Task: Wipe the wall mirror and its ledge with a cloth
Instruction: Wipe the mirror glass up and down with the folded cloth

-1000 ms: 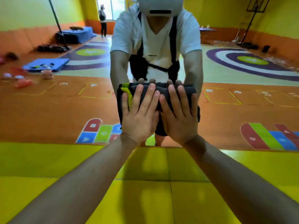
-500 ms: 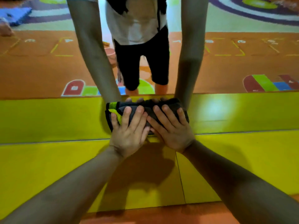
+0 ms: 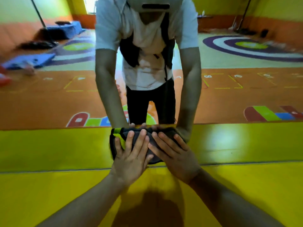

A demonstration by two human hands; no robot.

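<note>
Okay, forearms: left forearm (image 3: pixel 82 202) and right forearm (image 3: pixel 229 202) come up from the bottom edge and converge on centre, both stretched out
left hand (image 3: pixel 129 159): flat on the near-left part of the cloth (image 3: pixel 164 129), fingers (image 3: pixel 142 136) straight and a bit spread, pointing at the mirror (image 3: pixel 246 95); pressing, not gripping
right hand (image 3: pixel 177 156): same pose just beside it, angled inward and touching the left hand; palm flat, nothing pinched
cloth: dark grey, folded, with a yellow-green edge at its left end; lies under both palms on the ledge (image 3: pixel 57 145), far edge right against the foot of the mirror
key relation: the cloth's long axis runs left-right along the mirror base; neither hand is nearer, they share it; I'd judge the next stroke goes sideways along that line or up onto the glass
ledge: glossy yellow, seam (image 3: pixel 49 170) crossing under the heels of the hands
mirror: starts at the cloth's far edge; reflected fingertips meet the real cloth there
reflection: person (image 3: pixel 147 68) bent forward, arms down; orange floor (image 3: pixel 229 102) with painted shapes behind, too blurred for detail
step: I read it as wiping the ledge at the mirror joint; how much is done I can't tell
</note>
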